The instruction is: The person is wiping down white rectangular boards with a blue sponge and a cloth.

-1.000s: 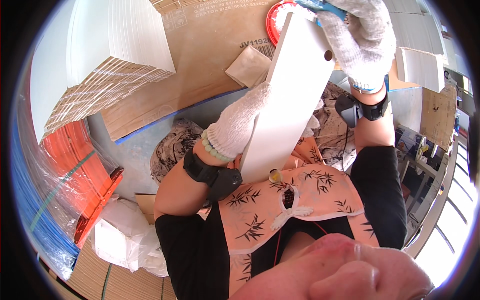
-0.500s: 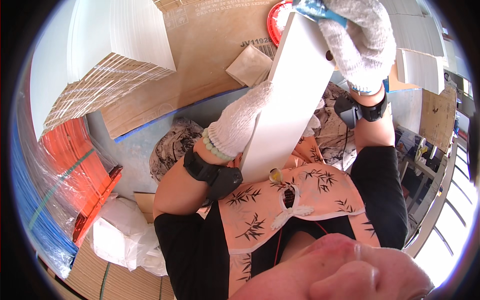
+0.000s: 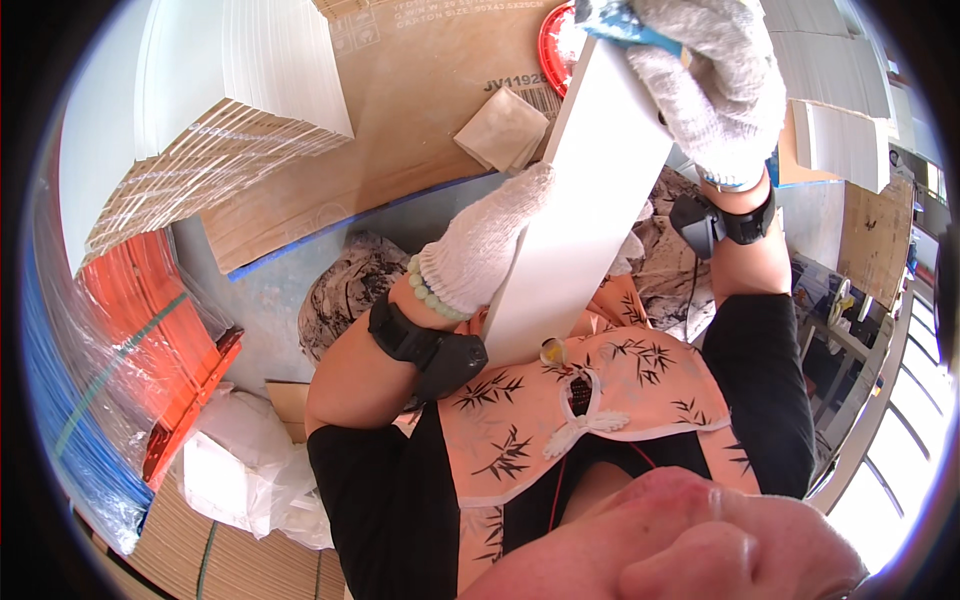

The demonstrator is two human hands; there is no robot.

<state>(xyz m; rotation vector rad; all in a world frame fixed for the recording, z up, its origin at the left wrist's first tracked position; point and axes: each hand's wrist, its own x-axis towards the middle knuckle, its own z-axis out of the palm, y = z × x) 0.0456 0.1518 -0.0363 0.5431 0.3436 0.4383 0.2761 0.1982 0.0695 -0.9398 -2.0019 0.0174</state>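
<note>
Right gloved hand [image 3: 715, 85] has crept up the long white flat board [image 3: 590, 210] gripping a blue-handled tool [image 3: 615, 22], left gloved hand [image 3: 485, 250] still clasping its edge — work continues.

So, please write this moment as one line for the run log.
left hand: gloved, holding white board by its edge | right hand: gloved, at board top with blue tool | behind: cardboard sheet

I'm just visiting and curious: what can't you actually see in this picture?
- Head view: the blue tool in the right hand is cut off by the top edge.
- The left hand has fingertips hidden behind the white board.
- The red round thing is partly covered by the board.
</note>
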